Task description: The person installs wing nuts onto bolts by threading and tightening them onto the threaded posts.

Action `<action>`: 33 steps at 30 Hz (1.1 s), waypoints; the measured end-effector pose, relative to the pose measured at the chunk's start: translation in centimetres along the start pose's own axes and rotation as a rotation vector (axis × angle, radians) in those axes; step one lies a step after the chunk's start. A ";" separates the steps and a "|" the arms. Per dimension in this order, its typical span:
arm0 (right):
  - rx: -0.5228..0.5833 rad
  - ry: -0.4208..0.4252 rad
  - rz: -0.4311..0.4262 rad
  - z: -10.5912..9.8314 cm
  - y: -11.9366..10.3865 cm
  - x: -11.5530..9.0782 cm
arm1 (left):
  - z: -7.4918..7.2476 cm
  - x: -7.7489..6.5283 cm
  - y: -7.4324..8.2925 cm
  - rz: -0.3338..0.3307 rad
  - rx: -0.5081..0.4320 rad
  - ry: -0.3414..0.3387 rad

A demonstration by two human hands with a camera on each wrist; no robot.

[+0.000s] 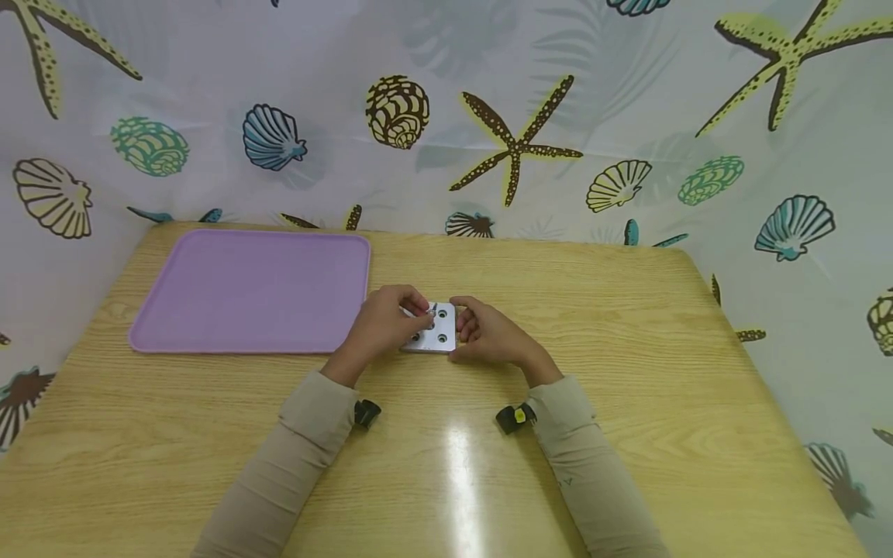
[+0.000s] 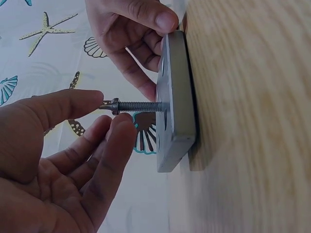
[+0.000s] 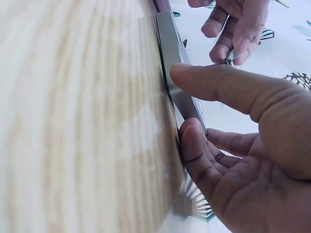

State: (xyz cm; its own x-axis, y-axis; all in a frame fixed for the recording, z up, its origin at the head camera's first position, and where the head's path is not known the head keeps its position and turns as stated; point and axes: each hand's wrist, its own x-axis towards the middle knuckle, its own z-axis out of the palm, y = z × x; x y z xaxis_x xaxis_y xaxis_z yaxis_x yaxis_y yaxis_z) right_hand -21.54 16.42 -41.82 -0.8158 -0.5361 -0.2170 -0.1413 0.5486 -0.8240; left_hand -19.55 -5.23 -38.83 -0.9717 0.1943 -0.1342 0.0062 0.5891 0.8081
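Note:
A flat square metal plate [image 1: 449, 325] with several holes lies on the table. A threaded bolt [image 2: 140, 106] stands upright out of one of its holes. My left hand [image 1: 387, 319] pinches the bolt's head end, the thumb on one side and a fingertip on the other. Holding the plate by its right side is my right hand [image 1: 491, 335], its thumb and fingers against the edges. In the right wrist view the thumb [image 3: 194, 80] presses the plate's side [image 3: 171, 48]; my left fingers are beyond it at the bolt's top.
A purple tray [image 1: 251, 291] lies on the wooden table [image 1: 593, 310], left of the plate. Behind and beside the table hangs a white cloth [image 1: 446, 46] printed with shells and starfish. Dark straps [image 1: 516, 418] are at both wrists.

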 end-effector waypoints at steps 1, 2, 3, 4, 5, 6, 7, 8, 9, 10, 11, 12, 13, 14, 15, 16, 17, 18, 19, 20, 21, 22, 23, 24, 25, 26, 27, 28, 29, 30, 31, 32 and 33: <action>-0.004 0.001 -0.001 0.0 0.0 0.0 | -0.1 0.0 0.0 0.001 0.001 -0.001; -0.006 0.002 -0.002 0.0 0.1 0.0 | -0.1 0.0 -0.1 0.004 0.004 -0.001; -0.006 0.004 -0.002 0.0 0.1 0.0 | -0.2 0.0 -0.1 0.006 0.008 0.001; -0.008 0.005 -0.002 0.0 0.1 0.0 | -0.2 0.1 -0.3 0.009 0.010 0.003; -0.008 0.005 -0.001 0.1 0.1 0.1 | -0.2 0.1 -0.4 0.012 0.014 0.007; -0.006 0.005 0.000 0.1 0.1 0.0 | -0.2 0.1 -0.5 0.016 0.015 0.011; -0.004 0.005 0.002 0.1 0.0 0.0 | -0.2 0.2 -0.6 0.020 0.017 0.014; -0.002 0.006 0.003 0.1 0.0 0.0 | -0.2 0.2 -0.6 0.027 0.021 0.019; -0.001 0.005 0.005 0.2 -0.1 0.0 | -0.2 0.2 -0.7 0.031 0.022 0.022; 0.000 0.005 0.007 0.2 -0.1 0.0 | -0.2 0.2 -0.8 0.036 0.022 0.027; 0.001 0.004 0.006 0.2 -0.2 0.0 | -0.2 0.2 -0.8 0.040 0.023 0.032; 0.003 0.005 0.007 0.2 -0.2 0.0 | -0.1 0.2 -0.8 0.046 0.024 0.037; 0.004 0.006 0.007 0.2 -0.3 -0.1 | -0.2 0.2 -0.8 0.050 0.025 0.043; 0.005 0.006 0.008 0.2 -0.3 -0.1 | -0.2 0.2 -0.8 0.053 0.026 0.048; 0.005 0.006 0.009 0.1 -0.3 -0.1 | -0.2 0.2 -0.8 0.054 0.022 0.051; 0.004 0.006 0.009 0.1 -0.3 -0.1 | -0.2 0.1 -0.8 0.055 0.020 0.052; 0.004 0.006 0.010 0.1 -0.3 0.0 | -0.2 0.2 -0.8 0.053 0.015 0.052; 0.003 0.005 0.011 0.1 -0.3 0.0 | -0.2 0.2 -0.8 0.049 0.010 0.050; 0.003 0.004 0.011 0.1 -0.3 0.0 | -0.1 0.2 -0.8 0.041 0.004 0.045; 0.001 0.004 0.011 0.1 -0.2 0.0 | -0.1 0.2 -0.8 0.034 -0.001 0.041; 0.000 0.003 0.011 0.1 -0.2 0.0 | -0.1 0.3 -0.8 0.028 -0.004 0.037; 0.000 0.002 0.010 0.1 -0.2 0.0 | 0.0 0.3 -0.8 0.021 -0.005 0.033; 0.001 0.002 0.009 0.1 -0.2 0.0 | 0.0 0.3 -0.8 0.016 -0.007 0.032; 0.000 0.003 0.008 0.2 -0.3 0.0 | 0.0 0.3 -0.8 0.013 -0.005 0.030; 0.000 0.004 0.008 0.2 -0.3 0.0 | 0.0 0.3 -0.7 0.011 -0.004 0.028; 0.000 0.004 0.008 0.2 -0.3 0.0 | 0.1 0.3 -0.7 0.009 -0.006 0.026; -0.001 0.005 0.007 0.2 -0.3 0.0 | 0.1 0.3 -0.6 0.009 -0.009 0.023; -0.004 0.006 0.007 0.2 -0.3 0.0 | 0.1 0.3 -0.6 0.008 -0.011 0.021; -0.006 0.007 0.008 0.2 -0.3 0.0 | 0.1 0.3 -0.5 0.008 -0.013 0.018; -0.008 0.008 0.008 0.2 -0.3 0.0 | 0.1 0.3 -0.5 0.007 -0.014 0.014; -0.009 0.008 0.008 0.2 -0.3 0.0 | 0.1 0.3 -0.5 0.008 -0.016 0.010; -0.010 0.008 0.008 0.2 -0.2 0.0 | 0.1 0.3 -0.4 0.011 -0.015 0.007; -0.013 0.008 0.008 0.2 -0.2 0.1 | 0.1 0.3 -0.4 0.014 -0.014 0.004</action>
State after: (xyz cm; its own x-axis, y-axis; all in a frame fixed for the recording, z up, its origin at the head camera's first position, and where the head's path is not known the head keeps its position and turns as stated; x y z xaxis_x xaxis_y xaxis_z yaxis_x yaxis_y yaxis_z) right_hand -21.46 16.17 -41.80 -0.8216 -0.5261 -0.2193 -0.1415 0.5610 -0.8156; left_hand -19.87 -5.37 -39.25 -0.9724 0.1997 -0.1206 0.0167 0.5751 0.8179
